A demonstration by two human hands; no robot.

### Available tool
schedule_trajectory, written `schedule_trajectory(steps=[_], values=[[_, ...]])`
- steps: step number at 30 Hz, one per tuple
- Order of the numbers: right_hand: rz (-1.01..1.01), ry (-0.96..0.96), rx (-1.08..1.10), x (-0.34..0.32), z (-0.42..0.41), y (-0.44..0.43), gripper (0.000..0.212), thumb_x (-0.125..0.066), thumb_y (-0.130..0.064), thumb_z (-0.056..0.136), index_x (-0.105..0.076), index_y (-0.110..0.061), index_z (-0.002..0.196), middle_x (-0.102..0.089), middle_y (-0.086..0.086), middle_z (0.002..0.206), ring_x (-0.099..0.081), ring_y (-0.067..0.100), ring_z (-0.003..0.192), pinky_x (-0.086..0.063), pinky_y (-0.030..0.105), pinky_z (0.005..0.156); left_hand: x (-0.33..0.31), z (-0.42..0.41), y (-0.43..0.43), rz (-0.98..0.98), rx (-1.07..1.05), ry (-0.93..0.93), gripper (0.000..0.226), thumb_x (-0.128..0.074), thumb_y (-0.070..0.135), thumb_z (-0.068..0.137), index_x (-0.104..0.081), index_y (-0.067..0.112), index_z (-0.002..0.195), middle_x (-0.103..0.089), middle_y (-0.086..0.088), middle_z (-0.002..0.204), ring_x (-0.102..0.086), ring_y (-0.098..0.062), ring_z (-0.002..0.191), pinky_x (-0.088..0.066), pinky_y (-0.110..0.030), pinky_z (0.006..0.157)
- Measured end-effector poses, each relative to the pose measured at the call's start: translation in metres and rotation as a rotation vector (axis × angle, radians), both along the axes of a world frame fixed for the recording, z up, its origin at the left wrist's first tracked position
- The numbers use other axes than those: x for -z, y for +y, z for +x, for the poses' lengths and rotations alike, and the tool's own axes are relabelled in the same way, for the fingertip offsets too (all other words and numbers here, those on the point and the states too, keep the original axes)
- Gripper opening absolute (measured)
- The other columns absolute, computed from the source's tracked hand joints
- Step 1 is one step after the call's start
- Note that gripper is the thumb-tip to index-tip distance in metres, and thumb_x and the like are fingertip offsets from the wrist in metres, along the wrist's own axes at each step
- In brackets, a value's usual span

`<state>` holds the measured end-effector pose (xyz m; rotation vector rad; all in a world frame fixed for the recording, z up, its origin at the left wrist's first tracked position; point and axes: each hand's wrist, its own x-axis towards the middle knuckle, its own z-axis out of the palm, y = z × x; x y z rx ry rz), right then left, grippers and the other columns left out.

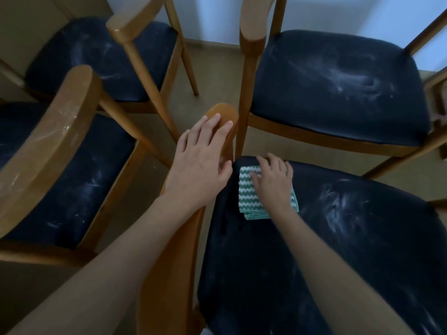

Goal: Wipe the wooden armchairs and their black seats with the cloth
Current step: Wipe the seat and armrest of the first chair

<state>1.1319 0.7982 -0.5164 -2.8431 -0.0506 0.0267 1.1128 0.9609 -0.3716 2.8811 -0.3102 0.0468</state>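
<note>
A folded green-and-white zigzag microfibre cloth (251,189) is pressed flat onto the far left corner of the black padded seat (338,250) of the nearest wooden armchair by the right hand (273,182), whose fingers are spread over it rather than curled. The left hand (200,160) is laid open, fingers straight, on the chair's curved brown wooden armrest (174,262). White dusty smears are seen across the seat's right side. Three more dusty black-seated wooden armchairs (338,85) are grouped close around on the floor.

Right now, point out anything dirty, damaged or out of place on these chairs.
White dusty smears mark every seat: near seat, far right seat, left seat, far left seat. The left chair's armrest carries whitish streaks too. Nothing looks broken.
</note>
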Motion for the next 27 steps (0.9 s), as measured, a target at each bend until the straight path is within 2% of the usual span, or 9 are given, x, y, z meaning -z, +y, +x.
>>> schedule_trajectory(steps=[3,5,9,14,19,20,23,25,27], values=[[-0.063,0.164,0.008,0.016,-0.045,0.025,0.083,-0.032,-0.068,0.087,-0.024,-0.011,0.148,-0.019,0.013,0.155,-0.018,0.034,0.143,-0.003,0.049,0.112,0.000,0.000,0.000,-0.013,0.000,0.001,0.065,-0.051,0.032,0.090,-0.022,0.025,0.148,-0.018,0.000,0.156,-0.009,-0.018,0.145,-0.009,-0.036,0.115],[-0.109,0.167,0.007,0.027,-0.055,0.032,0.090,-0.025,-0.073,0.080,-0.032,-0.010,0.145,-0.028,0.013,0.152,-0.025,0.035,0.140,-0.007,0.052,0.113,0.000,-0.001,0.001,-0.015,0.000,-0.005,0.065,-0.052,0.032,0.090,-0.023,0.024,0.148,-0.020,0.000,0.156,-0.010,-0.018,0.145,-0.010,-0.036,0.115],[0.011,0.052,0.057,0.035,-0.044,0.022,0.058,-0.031,-0.044,0.088,-0.050,-0.017,0.136,-0.044,0.002,0.144,-0.041,0.027,0.133,-0.022,0.049,0.111,-0.002,-0.002,0.000,-0.014,0.004,-0.002,0.065,-0.051,0.032,0.091,-0.022,0.025,0.148,-0.019,0.000,0.156,-0.009,-0.017,0.145,-0.007,-0.034,0.115],[0.238,-0.055,0.039,0.036,-0.029,0.012,0.042,-0.043,-0.015,0.092,-0.052,-0.016,0.133,-0.045,0.002,0.143,-0.033,0.024,0.138,-0.012,0.044,0.114,-0.001,-0.001,0.001,-0.016,0.003,0.003,0.065,-0.049,0.034,0.091,-0.020,0.026,0.149,-0.017,0.001,0.157,-0.008,-0.017,0.145,-0.007,-0.034,0.115],[0.558,0.033,0.179,0.015,0.020,0.012,0.038,-0.040,-0.017,0.100,-0.046,-0.016,0.137,-0.042,0.006,0.146,-0.025,0.020,0.142,-0.004,0.038,0.117,-0.001,-0.001,0.000,-0.016,-0.002,-0.005,0.063,-0.048,0.035,0.092,-0.021,0.026,0.148,-0.017,0.002,0.157,-0.007,-0.016,0.145,-0.002,-0.030,0.112],[0.511,0.061,0.125,0.015,0.025,0.011,0.039,-0.039,-0.020,0.100,-0.045,-0.018,0.138,-0.040,0.004,0.147,-0.023,0.020,0.142,-0.002,0.039,0.116,0.000,-0.001,0.000,-0.014,-0.001,-0.006,0.063,-0.048,0.035,0.092,-0.021,0.026,0.148,-0.017,0.002,0.157,-0.007,-0.016,0.145,-0.002,-0.029,0.111],[0.123,0.147,-0.144,0.027,0.025,0.007,0.050,-0.040,-0.041,0.098,-0.032,-0.027,0.145,-0.026,-0.005,0.154,-0.012,0.017,0.145,0.002,0.042,0.115,0.000,0.000,0.000,-0.010,0.003,-0.007,0.063,-0.049,0.034,0.092,-0.022,0.026,0.148,-0.019,0.001,0.156,-0.009,-0.017,0.145,-0.003,-0.030,0.112],[0.059,0.169,-0.170,0.029,0.023,0.006,0.056,-0.040,-0.046,0.097,-0.026,-0.027,0.147,-0.022,-0.008,0.155,-0.009,0.016,0.146,0.002,0.042,0.116,-0.001,-0.001,0.000,-0.007,-0.002,-0.003,0.063,-0.049,0.034,0.092,-0.022,0.026,0.148,-0.018,0.001,0.156,-0.009,-0.017,0.145,-0.005,-0.032,0.113],[0.072,0.160,-0.145,0.026,0.025,0.008,0.048,-0.038,-0.036,0.100,-0.030,-0.025,0.146,-0.025,-0.007,0.155,-0.010,0.015,0.145,-0.001,0.040,0.116,-0.001,-0.001,0.000,-0.010,0.000,0.004,0.063,-0.049,0.034,0.092,-0.021,0.026,0.149,-0.017,0.001,0.157,-0.007,-0.016,0.145,-0.005,-0.033,0.115]])
